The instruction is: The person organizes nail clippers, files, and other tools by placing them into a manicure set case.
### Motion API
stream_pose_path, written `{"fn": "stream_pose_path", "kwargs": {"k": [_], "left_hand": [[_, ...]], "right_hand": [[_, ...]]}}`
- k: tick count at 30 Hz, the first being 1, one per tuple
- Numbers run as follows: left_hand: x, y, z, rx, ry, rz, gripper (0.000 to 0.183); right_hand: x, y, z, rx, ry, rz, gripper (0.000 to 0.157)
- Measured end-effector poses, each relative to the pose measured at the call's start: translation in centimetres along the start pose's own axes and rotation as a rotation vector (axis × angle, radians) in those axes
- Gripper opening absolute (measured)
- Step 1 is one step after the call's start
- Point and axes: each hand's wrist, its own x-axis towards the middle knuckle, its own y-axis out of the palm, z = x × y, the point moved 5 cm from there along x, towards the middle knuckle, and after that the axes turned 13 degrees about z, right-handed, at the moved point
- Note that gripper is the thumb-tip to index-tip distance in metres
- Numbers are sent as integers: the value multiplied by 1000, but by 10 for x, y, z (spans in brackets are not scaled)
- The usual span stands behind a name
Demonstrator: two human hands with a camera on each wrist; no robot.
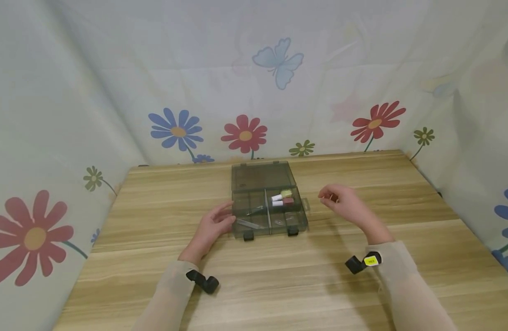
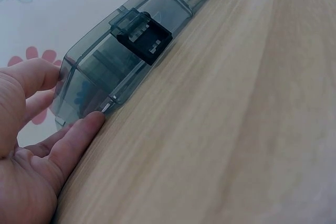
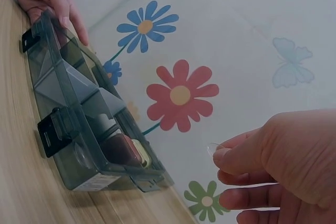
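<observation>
A translucent grey compartment box (image 1: 269, 227) stands on the table, its lid (image 1: 262, 175) folded back behind it. Inside lie a yellow-green bottle (image 1: 286, 193) and a dark red bottle (image 1: 288, 202), both with white caps and resembling nail polish. A pale flat strip (image 1: 248, 224) and a slim dark tool (image 1: 255, 210) lie in the left compartments. My left hand (image 1: 210, 230) rests its fingers against the box's left end. To the right of the box, above the table, my right hand (image 1: 345, 202) pinches a small, thin clear piece (image 3: 211, 148) between thumb and forefinger; its kind is unclear.
The wooden table (image 1: 278, 285) runs back to a white curtain (image 1: 220, 73) printed with flowers and a butterfly. Two black latches (image 2: 144, 40) hang at the box's front, and a clear handle (image 1: 306, 205) sticks out on its right side.
</observation>
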Motion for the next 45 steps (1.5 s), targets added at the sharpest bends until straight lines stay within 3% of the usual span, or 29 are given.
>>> {"fn": "stream_pose_path", "kwargs": {"k": [5, 16, 34, 45], "left_hand": [[-5, 3, -13, 18, -27, 27, 55], [5, -4, 12, 15, -11, -15, 54], [6, -4, 13, 16, 11, -21, 54], [5, -3, 10, 9, 19, -22, 54]], "right_hand": [[5, 5, 5, 13, -10, 14, 6], [18, 22, 14, 19, -54, 47, 6], [36, 45, 25, 42, -96, 126, 7], [34, 42, 28, 57, -96, 125, 5]]}}
